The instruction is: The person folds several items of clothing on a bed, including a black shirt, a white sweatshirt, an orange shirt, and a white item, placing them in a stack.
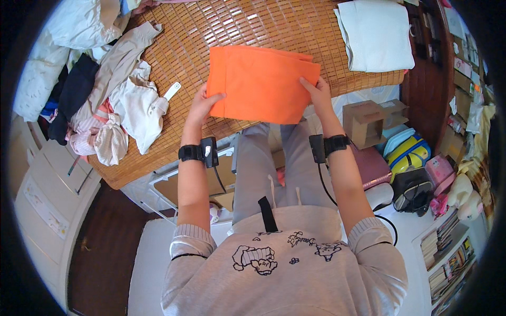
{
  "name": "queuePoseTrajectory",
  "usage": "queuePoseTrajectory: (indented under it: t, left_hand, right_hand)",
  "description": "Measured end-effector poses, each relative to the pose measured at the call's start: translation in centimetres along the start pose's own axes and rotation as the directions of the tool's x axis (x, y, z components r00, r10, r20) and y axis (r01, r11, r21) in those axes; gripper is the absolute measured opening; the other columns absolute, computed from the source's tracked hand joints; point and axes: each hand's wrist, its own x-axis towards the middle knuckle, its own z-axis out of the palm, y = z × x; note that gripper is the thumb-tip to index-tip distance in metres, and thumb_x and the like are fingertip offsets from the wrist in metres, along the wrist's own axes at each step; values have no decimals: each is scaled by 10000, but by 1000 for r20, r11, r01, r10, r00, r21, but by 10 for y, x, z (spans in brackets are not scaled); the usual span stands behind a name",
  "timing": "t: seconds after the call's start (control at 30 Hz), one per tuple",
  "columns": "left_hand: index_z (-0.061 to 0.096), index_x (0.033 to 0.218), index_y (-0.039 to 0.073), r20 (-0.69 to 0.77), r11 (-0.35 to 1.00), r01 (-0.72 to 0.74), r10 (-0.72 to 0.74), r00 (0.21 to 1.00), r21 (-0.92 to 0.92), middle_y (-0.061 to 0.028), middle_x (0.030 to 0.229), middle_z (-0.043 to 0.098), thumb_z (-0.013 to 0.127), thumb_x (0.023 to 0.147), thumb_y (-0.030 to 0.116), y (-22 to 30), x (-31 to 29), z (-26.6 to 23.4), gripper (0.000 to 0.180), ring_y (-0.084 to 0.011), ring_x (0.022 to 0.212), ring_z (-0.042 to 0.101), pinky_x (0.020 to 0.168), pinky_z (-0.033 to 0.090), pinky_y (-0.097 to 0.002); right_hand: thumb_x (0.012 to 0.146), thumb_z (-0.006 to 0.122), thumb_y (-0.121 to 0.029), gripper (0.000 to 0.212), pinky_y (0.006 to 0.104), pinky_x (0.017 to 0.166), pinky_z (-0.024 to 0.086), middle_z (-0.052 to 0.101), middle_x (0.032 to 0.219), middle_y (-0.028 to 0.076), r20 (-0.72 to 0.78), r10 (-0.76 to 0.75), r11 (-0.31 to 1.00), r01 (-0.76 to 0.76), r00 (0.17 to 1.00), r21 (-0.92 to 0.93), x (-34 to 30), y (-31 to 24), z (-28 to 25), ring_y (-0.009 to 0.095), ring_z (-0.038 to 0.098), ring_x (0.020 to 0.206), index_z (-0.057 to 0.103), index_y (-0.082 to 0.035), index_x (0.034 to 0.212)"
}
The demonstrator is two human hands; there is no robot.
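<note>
We see one folded orange cloth (261, 84) held flat above the woven bamboo mat (237, 26), and we take that mat as our landmark. Our left hand (203, 105) is clamped on the cloth's near left edge, thumb on top, and our right hand (318, 90) pinches its near right corner, so the cloth stretches between the two hands and away from us over the mat's near half. Each wrist carries one black band with a small black device, two in all. At the mat's left edge lies a heap of crumpled clothes (113, 113) in white, beige, pink and dark blue; we cannot count them singly. At the mat's far right corner rests one neatly folded pale blue cloth (377, 34). Just off the mat's near right corner stands one open brown cardboard box (366, 121), squarish, with cut-out flaps. Farther right of the mat, on the floor, sit one yellow and blue case (408, 152) and one black bag (414, 192).
</note>
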Motion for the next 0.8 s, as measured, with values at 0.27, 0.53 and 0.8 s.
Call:
queuePoseTrajectory:
  t: [0.27,0.53,0.8]
  left_hand:
    - [428,1150,13,-61,968,-151,166,984,198,-66,1031,574,622,715,-19,11,-13,4,477,-137,908,562,781,455,-266]
    - [430,1086,9,-212,961,-129,183,960,246,-116,980,583,608,748,18,-19,17,-14,382,-152,840,581,713,472,-259]
    - [423,1036,-20,-201,907,-233,316,927,351,-124,950,570,690,713,111,-49,-1,-16,439,-170,827,569,708,469,-268]
  right_hand:
    - [753,647,-125,288,236,723,440,592,936,50,-9,-74,988,75,997,136,3,-1,-4,112,555,821,553,-2,996]
    - [780,622,-162,269,232,675,441,592,904,50,-49,-28,999,26,998,-44,27,24,0,113,556,769,545,-8,987]
    - [739,653,-255,368,260,628,446,599,791,82,-45,6,955,-19,999,-297,-10,84,-26,139,563,716,545,12,968]
